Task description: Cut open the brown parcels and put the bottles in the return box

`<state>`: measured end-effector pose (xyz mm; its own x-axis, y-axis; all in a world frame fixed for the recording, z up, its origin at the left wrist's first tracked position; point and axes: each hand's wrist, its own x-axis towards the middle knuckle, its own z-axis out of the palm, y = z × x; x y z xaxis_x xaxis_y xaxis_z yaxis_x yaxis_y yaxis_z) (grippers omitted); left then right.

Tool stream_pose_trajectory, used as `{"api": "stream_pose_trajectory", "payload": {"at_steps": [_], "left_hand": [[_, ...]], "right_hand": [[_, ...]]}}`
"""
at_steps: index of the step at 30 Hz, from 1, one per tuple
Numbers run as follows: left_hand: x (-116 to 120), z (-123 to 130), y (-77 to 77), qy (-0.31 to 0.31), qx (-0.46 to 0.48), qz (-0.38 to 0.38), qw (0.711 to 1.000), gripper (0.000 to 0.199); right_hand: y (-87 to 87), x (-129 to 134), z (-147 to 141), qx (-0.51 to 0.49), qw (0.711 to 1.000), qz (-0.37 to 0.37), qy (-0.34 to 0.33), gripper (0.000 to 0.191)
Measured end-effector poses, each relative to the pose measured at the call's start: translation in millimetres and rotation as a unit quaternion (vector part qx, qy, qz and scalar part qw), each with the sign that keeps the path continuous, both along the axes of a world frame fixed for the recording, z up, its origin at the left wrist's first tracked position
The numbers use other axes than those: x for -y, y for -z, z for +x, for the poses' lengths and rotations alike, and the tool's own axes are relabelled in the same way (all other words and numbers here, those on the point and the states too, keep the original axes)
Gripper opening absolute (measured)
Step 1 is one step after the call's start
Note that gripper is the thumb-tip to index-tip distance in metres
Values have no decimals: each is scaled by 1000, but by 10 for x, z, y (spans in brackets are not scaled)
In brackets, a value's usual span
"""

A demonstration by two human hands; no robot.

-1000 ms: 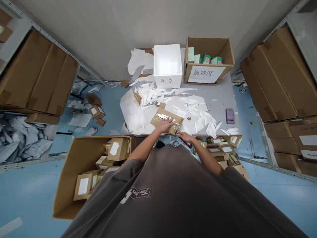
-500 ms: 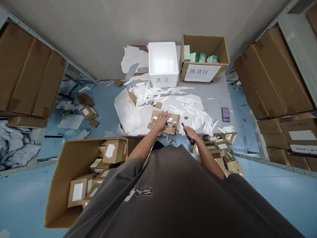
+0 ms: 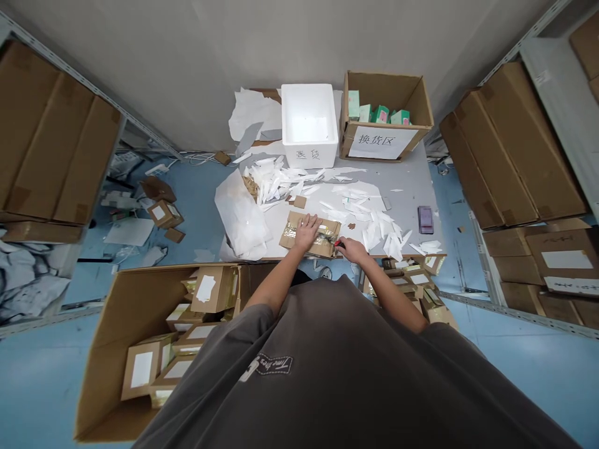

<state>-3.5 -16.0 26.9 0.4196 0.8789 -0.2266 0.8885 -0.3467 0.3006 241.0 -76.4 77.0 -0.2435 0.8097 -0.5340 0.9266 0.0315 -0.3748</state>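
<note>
Green-and-white packs (image 3: 381,115) sit in the cardboard box (image 3: 384,87) at the table's (image 3: 408,181) back; parcels (image 3: 213,290) fill the big carton (image 3: 100,374), partly hidden by a dark sleeve (image 3: 238,343). Left hand (image 3: 307,231) spreads flat on the taped package (image 3: 328,229) near the front edge; right hand (image 3: 354,249) curls round a red cutter (image 3: 340,244) at its right end, blade hard to make out.

Foam bin (image 3: 309,149) is sitting at back of table (image 3: 407,181), beside open carton (image 3: 388,90) holding green-white boxes (image 3: 399,117). Phone (image 3: 425,220) is lying near right table edge. Large cartons (image 3: 521,146) are standing on right rack (image 3: 552,56).
</note>
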Motion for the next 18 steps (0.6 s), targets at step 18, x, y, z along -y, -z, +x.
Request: {"api": "stream_pose_trajectory", "payload": {"at_steps": [18], "left_hand": [[121,-8,27,-9,-20,14,1000,72]], "right_hand": [[98,248,155,68,993,58,76,36]]}}
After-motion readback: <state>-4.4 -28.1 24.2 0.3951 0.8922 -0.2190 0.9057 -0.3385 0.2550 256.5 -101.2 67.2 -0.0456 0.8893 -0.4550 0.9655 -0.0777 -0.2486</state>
